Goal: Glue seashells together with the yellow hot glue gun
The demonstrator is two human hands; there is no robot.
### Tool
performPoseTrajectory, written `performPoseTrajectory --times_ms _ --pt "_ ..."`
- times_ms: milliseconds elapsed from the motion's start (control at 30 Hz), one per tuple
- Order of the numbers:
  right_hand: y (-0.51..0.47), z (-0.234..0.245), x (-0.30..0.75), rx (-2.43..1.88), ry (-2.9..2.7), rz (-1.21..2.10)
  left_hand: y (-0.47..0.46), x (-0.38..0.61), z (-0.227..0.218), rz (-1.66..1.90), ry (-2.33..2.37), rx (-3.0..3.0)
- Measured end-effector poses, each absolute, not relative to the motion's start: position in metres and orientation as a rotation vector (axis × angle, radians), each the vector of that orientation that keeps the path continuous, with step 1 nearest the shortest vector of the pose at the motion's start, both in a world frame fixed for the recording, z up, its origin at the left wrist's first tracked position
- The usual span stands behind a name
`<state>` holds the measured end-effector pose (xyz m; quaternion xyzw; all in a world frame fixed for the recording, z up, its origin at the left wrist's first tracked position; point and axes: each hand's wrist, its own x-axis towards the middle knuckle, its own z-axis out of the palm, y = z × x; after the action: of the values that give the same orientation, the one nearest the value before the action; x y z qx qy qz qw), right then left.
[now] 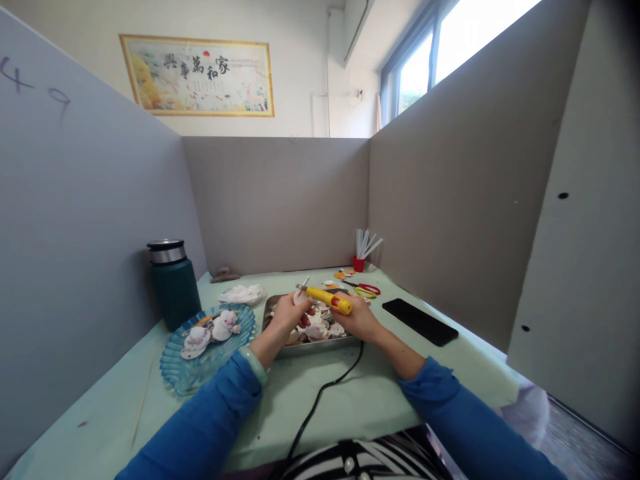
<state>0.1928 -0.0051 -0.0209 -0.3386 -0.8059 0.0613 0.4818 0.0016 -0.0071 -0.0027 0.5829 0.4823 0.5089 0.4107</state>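
Note:
My right hand (357, 317) is wrapped round a yellow hot glue gun (327, 299), its tip pointing left. A black cord (325, 387) runs from near that hand to the table's front edge. Pinched in my left hand (286, 317) is a pale seashell (300, 298), close to the glue gun's tip. A thin white stick end (307, 281) shows beside the tip; what it belongs to is unclear. Both hands are above a metal tray (320, 347) filled with loose seashells (317, 330). Left of them, a blue glass plate (175, 367) bears shell figures (223, 325).
A dark green bottle (175, 290) stands behind the plate. Scissors (365, 289), a red cup (359, 265) of translucent sticks and a black phone (420, 321) lie to the right. White crumpled material (243, 295) rests behind the tray. Grey partitions (280, 200) enclose three sides.

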Motion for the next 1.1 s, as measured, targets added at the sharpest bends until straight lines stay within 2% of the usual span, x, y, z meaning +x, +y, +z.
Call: performPoseTrajectory --times_ms 1100 --pt "-0.0067 -0.0209 0.1925 -0.836 -1.963 0.195 -0.0044 0.0004 -0.0042 1.337 1.210 1.453"
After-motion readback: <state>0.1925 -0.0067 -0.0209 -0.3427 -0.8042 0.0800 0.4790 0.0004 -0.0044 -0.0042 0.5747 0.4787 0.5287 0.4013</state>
